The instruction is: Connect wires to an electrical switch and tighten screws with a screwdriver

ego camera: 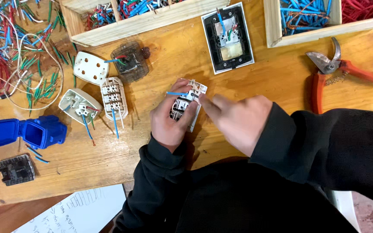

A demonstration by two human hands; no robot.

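Seen from above, a person in black sleeves works at a wooden table (221, 64). The left hand (169, 123) is curled around a small white switch module (185, 105), fingers wrapped against its side and thumb across its near edge, holding it just above the table at the centre of the view. The right hand (238, 118) comes in from the right with its index finger and thumb extended and pressed close together at the module's top, where a short blue wire (177, 93) sticks out to the left; whether the fingertips actually pinch the wire cannot be told. The other fingers of that hand are folded back. To the left of the hands lie two white terminal blocks (114, 97) with blue wire tails, a white cover plate (90, 67) and a smoky clear part (129, 61). Nearer the left edge sits a blue hinged socket box (26, 133), its lid open, and a small dark circuit-like piece (16, 169). Beyond the hands lies a black-and-white switch plate (229, 38). To the right rest orange-handled pruning shears (337, 67). At the far edge, one wooden tray (152, 23) holds mixed red, green and blue wire pieces; a second wooden tray (277, 26) holds blue pieces and, in a further compartment, red ones. Loose coloured wires (14, 47) are heaped at the far left.
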